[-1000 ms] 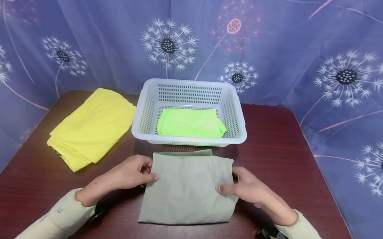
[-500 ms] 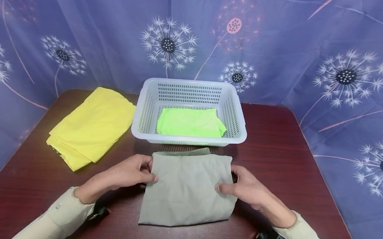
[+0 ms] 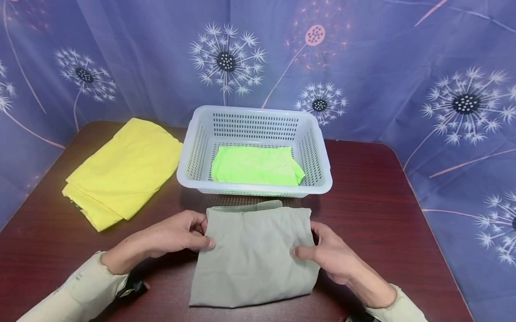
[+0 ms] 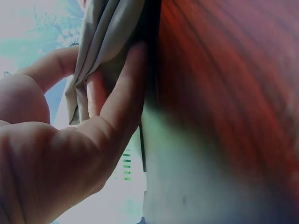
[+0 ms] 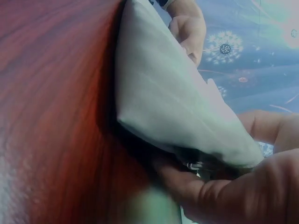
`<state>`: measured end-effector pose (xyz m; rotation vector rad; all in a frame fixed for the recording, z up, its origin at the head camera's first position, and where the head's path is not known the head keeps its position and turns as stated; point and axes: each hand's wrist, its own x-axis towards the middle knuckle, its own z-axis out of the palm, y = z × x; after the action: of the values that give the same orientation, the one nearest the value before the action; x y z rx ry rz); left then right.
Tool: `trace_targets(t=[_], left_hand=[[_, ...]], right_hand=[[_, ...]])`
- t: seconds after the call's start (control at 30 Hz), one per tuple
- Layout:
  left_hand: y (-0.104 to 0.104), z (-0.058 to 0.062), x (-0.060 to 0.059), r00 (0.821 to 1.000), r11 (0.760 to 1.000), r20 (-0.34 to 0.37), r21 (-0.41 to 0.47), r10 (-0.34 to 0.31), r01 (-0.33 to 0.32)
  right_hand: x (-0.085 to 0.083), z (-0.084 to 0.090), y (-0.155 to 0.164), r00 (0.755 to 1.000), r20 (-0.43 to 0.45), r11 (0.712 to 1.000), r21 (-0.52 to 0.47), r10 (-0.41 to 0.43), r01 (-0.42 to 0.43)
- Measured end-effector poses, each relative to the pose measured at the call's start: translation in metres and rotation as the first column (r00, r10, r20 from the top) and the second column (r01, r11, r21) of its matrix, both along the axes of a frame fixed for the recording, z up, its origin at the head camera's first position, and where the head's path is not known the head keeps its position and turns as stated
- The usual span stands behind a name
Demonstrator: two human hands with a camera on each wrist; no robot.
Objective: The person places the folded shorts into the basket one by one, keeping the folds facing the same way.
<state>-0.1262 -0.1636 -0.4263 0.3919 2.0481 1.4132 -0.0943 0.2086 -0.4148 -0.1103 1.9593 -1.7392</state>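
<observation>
Both-handedly pinched grey cloth (image 3: 255,255) edges

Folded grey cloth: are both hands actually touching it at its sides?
Touching. In the head view the left hand and right hand pinch the folded grey cloth at opposite edges; both wrist views show fingers under it.

place: staged home-laundry setup | evidence: dandelion-print curtain backdrop (image 3: 377,65); dark wooden table (image 3: 370,196); folded clothes; plastic basket (image 3: 256,187)
</observation>
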Motion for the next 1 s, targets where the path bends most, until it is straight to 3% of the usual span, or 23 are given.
trace_targets(t=[0.27, 0.5, 0.77, 1.0], left_hand=[[0.0008, -0.0035, 0.0004, 0.989, 0.993, 0.151, 0.115, 0.001, -0.019], [0.0025, -0.0036, -0.0002, 0.945, 0.963, 0.325, 0.264, -0.037, -0.053], [0.0032, -0.0023, 0.0007, 0.929, 0.960, 0.368, 0.270, -0.029, -0.077], [0.0037, -0.0014, 0.0031, 0.941, 0.966, 0.337, 0.252, -0.034, -0.056]], right_hand=[[0.0000, -0.0013, -0.0016, 0.998, 0.069, 0.999, -0.044, -0.012, 0.015], [0.0000, -0.0054, -0.0049, 0.988, 0.150, 0.994, -0.103, -0.032, 0.048], [0.0025, -0.0052, -0.0046, 0.981, 0.195, 0.992, -0.124, -0.012, 0.037], [0.0035, -0.0060, -0.0046, 0.974, 0.224, 0.987, -0.161, 0.020, 0.017]])
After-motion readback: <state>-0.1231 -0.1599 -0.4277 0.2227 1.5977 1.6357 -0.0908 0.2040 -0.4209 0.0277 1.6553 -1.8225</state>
